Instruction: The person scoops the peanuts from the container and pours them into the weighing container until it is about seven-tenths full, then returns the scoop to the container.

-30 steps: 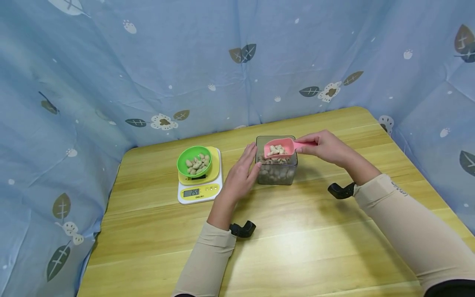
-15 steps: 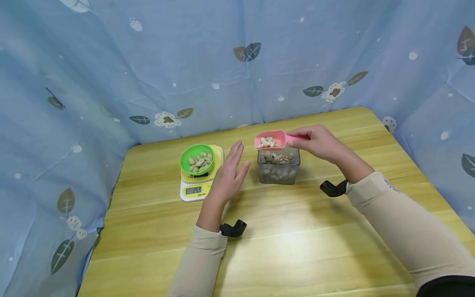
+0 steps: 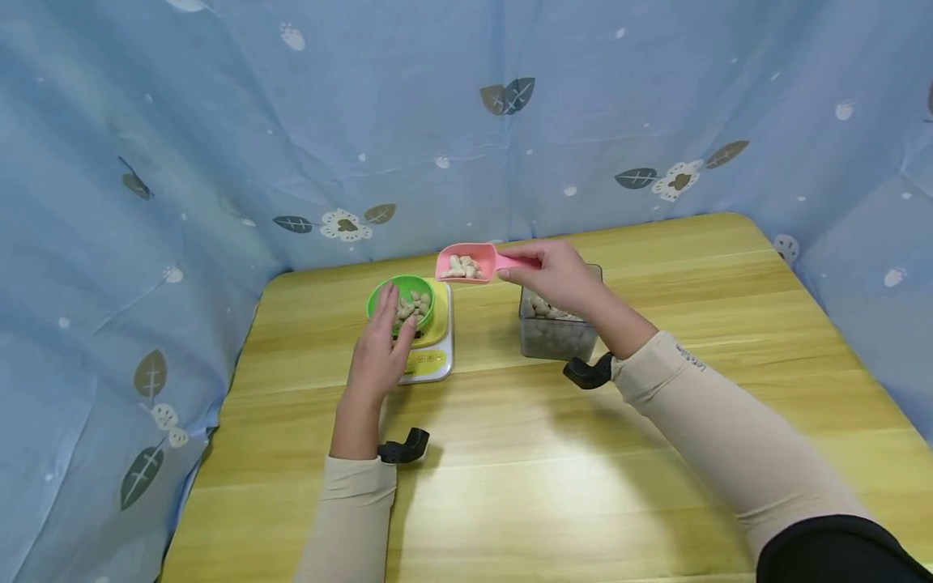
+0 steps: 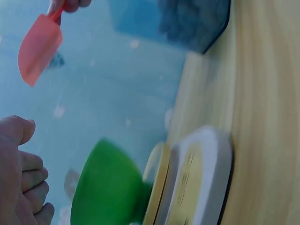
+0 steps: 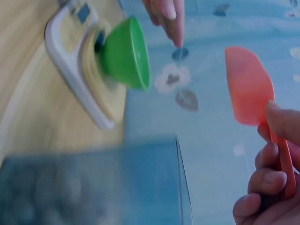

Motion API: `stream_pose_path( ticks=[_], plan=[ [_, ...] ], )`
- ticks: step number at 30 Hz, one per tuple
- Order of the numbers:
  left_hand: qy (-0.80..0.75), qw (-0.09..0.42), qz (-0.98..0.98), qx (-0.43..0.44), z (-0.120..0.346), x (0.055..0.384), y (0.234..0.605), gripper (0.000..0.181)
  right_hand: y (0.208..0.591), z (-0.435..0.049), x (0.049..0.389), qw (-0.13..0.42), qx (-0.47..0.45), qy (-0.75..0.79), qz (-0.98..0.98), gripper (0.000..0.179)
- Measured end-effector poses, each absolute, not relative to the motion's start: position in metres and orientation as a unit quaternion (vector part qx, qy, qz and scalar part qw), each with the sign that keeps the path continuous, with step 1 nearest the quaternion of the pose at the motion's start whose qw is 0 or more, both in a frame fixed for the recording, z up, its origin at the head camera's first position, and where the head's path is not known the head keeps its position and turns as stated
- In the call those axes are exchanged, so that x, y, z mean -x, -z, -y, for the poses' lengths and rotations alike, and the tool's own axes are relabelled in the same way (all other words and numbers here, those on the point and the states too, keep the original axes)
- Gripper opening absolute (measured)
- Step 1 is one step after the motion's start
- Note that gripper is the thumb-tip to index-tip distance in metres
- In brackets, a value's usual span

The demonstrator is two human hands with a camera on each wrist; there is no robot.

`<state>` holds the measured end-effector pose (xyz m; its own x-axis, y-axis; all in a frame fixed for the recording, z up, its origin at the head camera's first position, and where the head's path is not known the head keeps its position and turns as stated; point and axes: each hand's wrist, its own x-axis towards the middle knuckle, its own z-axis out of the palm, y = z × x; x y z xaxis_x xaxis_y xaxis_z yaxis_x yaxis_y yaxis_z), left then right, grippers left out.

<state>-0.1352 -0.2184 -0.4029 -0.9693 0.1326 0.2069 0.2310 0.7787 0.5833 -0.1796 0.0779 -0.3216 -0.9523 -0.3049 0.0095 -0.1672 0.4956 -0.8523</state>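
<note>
My right hand [image 3: 557, 275] grips the handle of a pink scoop [image 3: 487, 257]. Several peanuts in their shells [image 3: 462, 267] lie in the scoop, which is raised between the container and the scale. My left hand [image 3: 377, 352], fingers extended, overlaps the left side of a green bowl [image 3: 430, 301] in the head view. In the right wrist view that hand shows above the bowl's rim. The bowl holds peanuts and stands on a yellow and white kitchen scale [image 3: 440, 368]; my left hand hides the scale's display. A clear grey container [image 3: 557, 338] of peanuts stands below my right forearm.
Everything stands on a wooden table [image 3: 496, 478]. A blue patterned curtain [image 3: 437, 105] hangs behind the table and along its sides. Black wrist mounts [image 3: 405, 447] stick out from both sleeves.
The scoop of peanuts has risen from over the container and moved left toward the scale. My left hand has left the container's side and moved left to the bowl.
</note>
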Motion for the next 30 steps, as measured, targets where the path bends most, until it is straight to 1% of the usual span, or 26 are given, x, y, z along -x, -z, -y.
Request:
stream_pose_path(
  ticks=[8, 16, 25, 30],
  plan=[
    [0.336, 0.068, 0.939, 0.036, 0.254, 0.14, 0.412, 0.066, 0.332, -0.022, 0.183, 0.07, 0.141, 0.482, -0.862, 0.039],
    [0.353, 0.045, 0.934, 0.032, 0.264, 0.148, 0.423, 0.065, 0.352, 0.014, 0.187, 0.069, 0.135, 0.477, -0.866, 0.039],
    [0.354, 0.031, 0.934, 0.037, 0.261, 0.152, 0.431, 0.068, 0.367, 0.032, 0.194, 0.018, 0.157, 0.377, -0.913, 0.036],
    [0.35, 0.03, 0.936, 0.024, 0.264, 0.152, 0.432, 0.068, 0.369, 0.037, 0.195, -0.026, 0.189, 0.311, -0.931, 0.034]
  ],
)
